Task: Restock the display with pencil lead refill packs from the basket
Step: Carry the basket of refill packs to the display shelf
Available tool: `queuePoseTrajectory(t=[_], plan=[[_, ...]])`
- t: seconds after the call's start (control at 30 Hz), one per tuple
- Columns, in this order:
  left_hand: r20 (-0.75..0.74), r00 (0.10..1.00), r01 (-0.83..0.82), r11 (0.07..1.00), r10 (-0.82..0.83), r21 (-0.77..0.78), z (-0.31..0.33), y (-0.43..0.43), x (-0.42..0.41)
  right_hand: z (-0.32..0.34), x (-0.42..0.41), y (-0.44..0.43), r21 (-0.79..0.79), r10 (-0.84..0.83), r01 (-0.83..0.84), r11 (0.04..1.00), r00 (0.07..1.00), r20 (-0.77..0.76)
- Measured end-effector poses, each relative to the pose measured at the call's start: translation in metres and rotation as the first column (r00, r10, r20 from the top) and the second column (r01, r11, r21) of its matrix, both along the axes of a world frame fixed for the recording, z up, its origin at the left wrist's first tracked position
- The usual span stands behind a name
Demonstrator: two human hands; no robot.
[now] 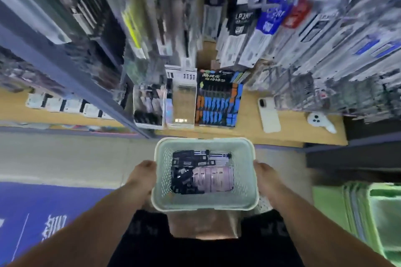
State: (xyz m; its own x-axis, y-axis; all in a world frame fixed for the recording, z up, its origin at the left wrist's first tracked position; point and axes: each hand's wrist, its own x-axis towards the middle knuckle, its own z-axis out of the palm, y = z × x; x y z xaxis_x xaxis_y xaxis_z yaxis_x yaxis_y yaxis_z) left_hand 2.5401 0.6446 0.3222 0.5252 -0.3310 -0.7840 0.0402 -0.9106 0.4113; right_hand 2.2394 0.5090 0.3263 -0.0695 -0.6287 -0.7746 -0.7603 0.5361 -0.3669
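left hand (143,176) and right hand (265,176) each grip a side of the basket (205,142), held in the air short of the display (181,102), packs (202,172) lying loose in its bottom, so a tilt or a slipping hand could spill them.

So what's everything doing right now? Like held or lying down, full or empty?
basket: held up in the air by both sides
left hand: holds the basket's left side
right hand: holds the basket's right side
packs: lying loose in the basket
clear box: looks almost empty
phone: lying face down on the shelf
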Motion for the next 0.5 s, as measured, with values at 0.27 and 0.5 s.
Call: queuePoseTrajectory(t=[0.27,0.5], plan=[[-0.213,0.974,-0.072,0.997,0.076,0.028,-0.176,-0.02,-0.015,-0.168,-0.02,-0.017,0.067,0.018,-0.014,0.998,0.998,-0.053],[-0.193,0.981,-0.005,0.997,0.019,0.075,-0.292,-0.06,-0.019,-0.307,-0.037,-0.027,0.187,-0.293,0.271,0.944,0.951,0.102]])
